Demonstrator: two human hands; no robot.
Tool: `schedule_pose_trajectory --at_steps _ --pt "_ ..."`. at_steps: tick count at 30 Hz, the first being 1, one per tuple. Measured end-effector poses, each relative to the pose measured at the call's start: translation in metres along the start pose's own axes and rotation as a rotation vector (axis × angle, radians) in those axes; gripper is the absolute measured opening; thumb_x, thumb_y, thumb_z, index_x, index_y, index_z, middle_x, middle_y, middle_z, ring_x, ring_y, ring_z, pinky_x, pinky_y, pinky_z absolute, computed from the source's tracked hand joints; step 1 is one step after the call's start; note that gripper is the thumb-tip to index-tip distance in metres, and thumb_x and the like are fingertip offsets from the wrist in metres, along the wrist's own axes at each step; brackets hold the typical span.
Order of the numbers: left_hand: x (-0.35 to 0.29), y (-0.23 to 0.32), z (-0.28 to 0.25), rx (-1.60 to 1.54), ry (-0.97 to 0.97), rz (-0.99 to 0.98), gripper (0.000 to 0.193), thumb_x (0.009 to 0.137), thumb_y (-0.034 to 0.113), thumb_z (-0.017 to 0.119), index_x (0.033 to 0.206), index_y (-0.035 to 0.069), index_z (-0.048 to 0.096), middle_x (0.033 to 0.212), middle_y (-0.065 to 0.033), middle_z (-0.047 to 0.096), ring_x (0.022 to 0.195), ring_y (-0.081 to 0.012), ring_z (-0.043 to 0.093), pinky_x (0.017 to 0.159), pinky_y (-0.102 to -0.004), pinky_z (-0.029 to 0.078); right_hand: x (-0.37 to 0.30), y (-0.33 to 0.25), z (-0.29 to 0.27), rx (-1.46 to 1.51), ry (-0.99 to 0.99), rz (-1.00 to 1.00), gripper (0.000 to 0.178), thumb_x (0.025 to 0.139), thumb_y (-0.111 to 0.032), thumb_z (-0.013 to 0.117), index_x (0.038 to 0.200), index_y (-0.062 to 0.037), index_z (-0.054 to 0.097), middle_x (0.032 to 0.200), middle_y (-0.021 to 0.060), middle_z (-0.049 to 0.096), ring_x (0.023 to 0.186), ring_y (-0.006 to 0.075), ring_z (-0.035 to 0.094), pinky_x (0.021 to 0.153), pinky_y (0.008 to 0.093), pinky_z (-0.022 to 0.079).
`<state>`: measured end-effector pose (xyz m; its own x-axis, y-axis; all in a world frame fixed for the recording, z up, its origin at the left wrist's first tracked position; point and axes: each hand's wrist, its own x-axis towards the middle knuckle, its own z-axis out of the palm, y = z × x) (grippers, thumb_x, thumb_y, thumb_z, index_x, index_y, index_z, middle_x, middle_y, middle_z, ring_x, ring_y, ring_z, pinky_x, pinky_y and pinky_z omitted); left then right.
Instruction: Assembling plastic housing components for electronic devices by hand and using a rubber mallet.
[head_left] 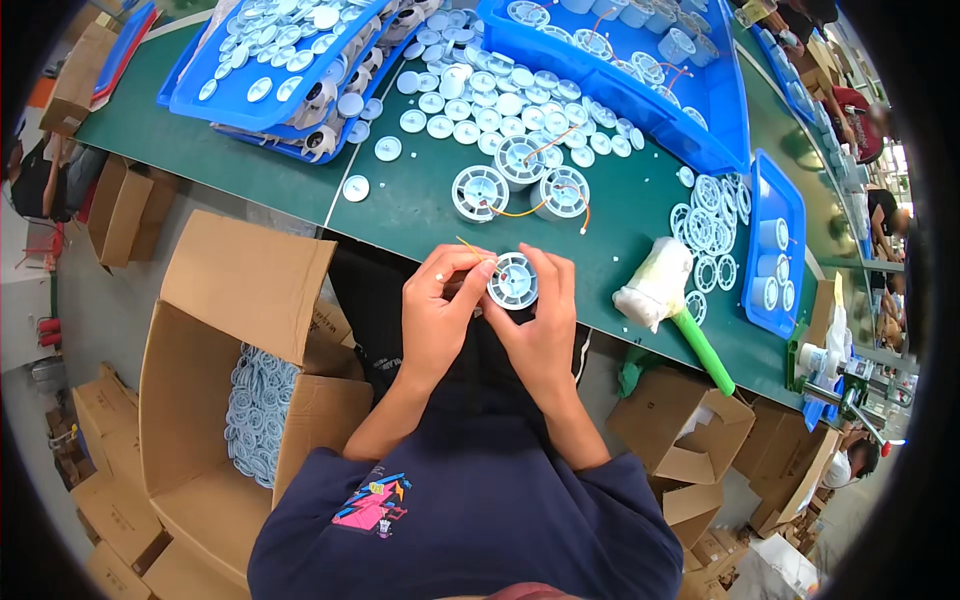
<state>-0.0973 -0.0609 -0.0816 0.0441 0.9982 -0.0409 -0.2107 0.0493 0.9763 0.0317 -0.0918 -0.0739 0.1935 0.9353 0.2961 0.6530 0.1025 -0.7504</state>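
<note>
A pale blue round plastic housing with a spoked end (513, 281) is held over the table's near edge. My right hand (540, 325) is closed around its right side, fingers behind and thumb at the lower rim. My left hand (440, 310) is at the housing's left, thumb and forefinger pinched on a thin orange wire (466, 244) that sticks up past the fingertips. Just beyond, three similar housings with wires stand together: a left one (480, 192), a middle one (520, 160) and a right one (562, 192).
Many small pale blue discs (490, 115) spread across the green table (420, 205). A mallet with a wrapped head (655, 285) and green handle lies right, beside spoked rings (708, 225). Blue trays (745, 120) stand behind. An open carton (190, 430) holds blue rings at lower left.
</note>
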Motion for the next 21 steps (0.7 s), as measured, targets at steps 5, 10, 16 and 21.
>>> schedule_pose_trajectory --at_steps 5,10,16,21 --pt "0.004 -0.001 0.000 -0.025 0.048 -0.122 0.013 0.102 0.008 0.069 0.101 -0.004 0.071 0.097 -0.0030 0.068 0.076 -0.0060 0.064 0.061 -0.0218 0.051 -0.001 0.002 -0.001 0.030 -0.002 -0.001 0.068 0.074 -0.013 0.091 0.133 -0.0033 0.059 0.121 0.0184 0.057 0.101 0.0357 0.067 0.079 0.0417 0.057" --pt "0.004 -0.008 -0.004 0.023 0.031 -0.120 0.015 0.101 0.012 0.071 0.107 -0.002 0.070 0.091 -0.0024 0.070 0.079 -0.0070 0.065 0.067 -0.0216 0.052 0.001 0.007 -0.014 0.108 -0.033 -0.028 0.071 0.075 -0.016 0.092 0.135 0.0002 0.057 0.123 0.0198 0.059 0.105 0.0372 0.066 0.084 0.0408 0.057" --pt "0.006 -0.007 -0.014 0.045 -0.029 0.075 0.022 0.103 0.015 0.067 0.119 0.000 0.066 0.110 -0.0096 0.072 0.095 -0.0156 0.069 0.088 -0.0288 0.054 0.024 0.015 -0.098 0.130 0.080 0.029 0.066 0.082 -0.017 0.089 0.137 0.0000 0.057 0.120 0.0171 0.064 0.108 0.0294 0.067 0.093 0.0383 0.054" --pt "0.023 -0.006 -0.008 0.507 0.012 0.345 0.011 0.099 0.010 0.069 0.104 0.000 0.070 0.096 -0.0084 0.072 0.085 -0.0177 0.068 0.078 -0.0295 0.053 0.101 0.060 -0.193 -0.095 0.336 0.116 0.056 0.088 -0.016 0.083 0.136 0.0008 0.060 0.120 0.0141 0.066 0.100 0.0246 0.069 0.081 0.0336 0.057"
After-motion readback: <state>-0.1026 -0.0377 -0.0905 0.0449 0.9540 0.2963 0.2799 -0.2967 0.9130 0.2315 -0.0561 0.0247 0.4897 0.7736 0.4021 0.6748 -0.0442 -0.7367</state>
